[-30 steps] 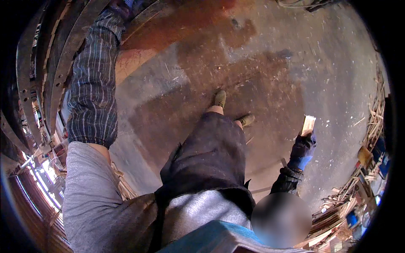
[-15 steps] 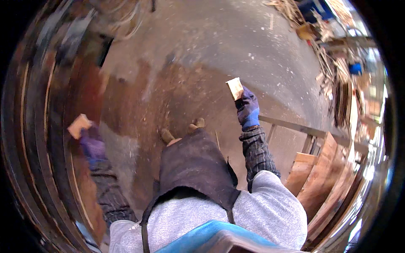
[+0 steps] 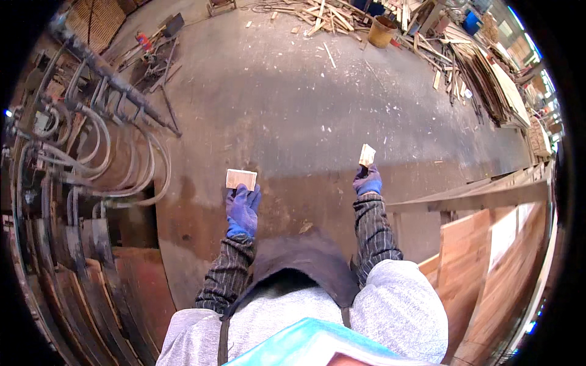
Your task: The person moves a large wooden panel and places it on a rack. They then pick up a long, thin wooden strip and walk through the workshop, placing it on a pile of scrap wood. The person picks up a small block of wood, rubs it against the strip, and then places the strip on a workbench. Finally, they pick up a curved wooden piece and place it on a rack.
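Two small pieces of wood are carried above the floor, in front of the body and well apart. The flat wood block (image 3: pixel 241 179), on the left, is pale and roughly rectangular, its broad face showing. The left hand (image 3: pixel 243 213), in a purple-blue glove, is closed on its near edge, fingers lying over the face. The narrow wood piece (image 3: pixel 367 154), on the right, stands out from the far side of the right hand (image 3: pixel 367 181), also gloved and closed around its near end; the exact finger placement there cannot be told.

Dark striped sleeves (image 3: pixel 373 222) cover both forearms. A dark apron (image 3: pixel 305 259) hangs between them over a grey shirt (image 3: pixel 400 299).

The floor (image 3: pixel 287 104) is stained brown nearby and grey further off, with scattered chips. To the left, looped hoses (image 3: pixel 160 177) hang beside a metal pipe (image 3: pixel 119 85). To the near right, wooden boards (image 3: pixel 462 256) stand beside a rail (image 3: pixel 482 198). At the far right, a yellow bucket (image 3: pixel 381 32) stands beside scrap wood (image 3: pixel 320 18).
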The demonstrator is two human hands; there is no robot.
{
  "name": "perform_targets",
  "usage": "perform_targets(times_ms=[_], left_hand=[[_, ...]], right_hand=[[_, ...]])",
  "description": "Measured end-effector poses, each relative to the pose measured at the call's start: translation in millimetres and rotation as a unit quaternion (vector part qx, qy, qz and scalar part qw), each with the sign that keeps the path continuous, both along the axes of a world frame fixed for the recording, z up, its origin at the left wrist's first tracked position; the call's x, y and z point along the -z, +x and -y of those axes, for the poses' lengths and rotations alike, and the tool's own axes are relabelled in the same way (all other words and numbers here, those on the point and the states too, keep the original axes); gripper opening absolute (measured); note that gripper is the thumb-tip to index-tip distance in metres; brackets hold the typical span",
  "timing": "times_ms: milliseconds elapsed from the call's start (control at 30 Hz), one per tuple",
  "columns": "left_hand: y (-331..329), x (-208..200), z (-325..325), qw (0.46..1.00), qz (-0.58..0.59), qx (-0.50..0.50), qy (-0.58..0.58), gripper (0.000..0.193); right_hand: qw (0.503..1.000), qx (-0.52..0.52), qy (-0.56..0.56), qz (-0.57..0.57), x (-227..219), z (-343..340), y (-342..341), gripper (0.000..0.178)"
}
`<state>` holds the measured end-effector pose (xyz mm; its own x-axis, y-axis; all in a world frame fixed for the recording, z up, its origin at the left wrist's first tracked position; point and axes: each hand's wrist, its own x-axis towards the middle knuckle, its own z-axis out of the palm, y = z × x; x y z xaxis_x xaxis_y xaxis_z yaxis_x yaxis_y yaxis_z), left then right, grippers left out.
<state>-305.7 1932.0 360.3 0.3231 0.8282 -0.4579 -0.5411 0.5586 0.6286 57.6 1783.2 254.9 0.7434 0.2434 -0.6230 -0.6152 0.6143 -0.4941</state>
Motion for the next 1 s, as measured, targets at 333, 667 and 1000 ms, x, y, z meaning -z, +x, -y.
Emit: perform_targets(times_ms=[333, 667, 1000], left_hand=[[76, 49, -169, 0.982, -0.168, -0.079, 0.019, 0.019], [418, 48, -304, 0.981, -0.093, 0.168, 0.003, 0.029], [801, 45, -268, 0.957, -0.052, 0.283, 0.028, 0.039]], right_hand=[[0.999, 0.035, -0.017, -0.011, 3, -100, 193, 0.020], [0.979, 0.104, -0.079, 0.154, -35, -8, 370, 0.023], [0.949, 0.274, -0.136, 0.074, -24, 86, 539, 0.032]])
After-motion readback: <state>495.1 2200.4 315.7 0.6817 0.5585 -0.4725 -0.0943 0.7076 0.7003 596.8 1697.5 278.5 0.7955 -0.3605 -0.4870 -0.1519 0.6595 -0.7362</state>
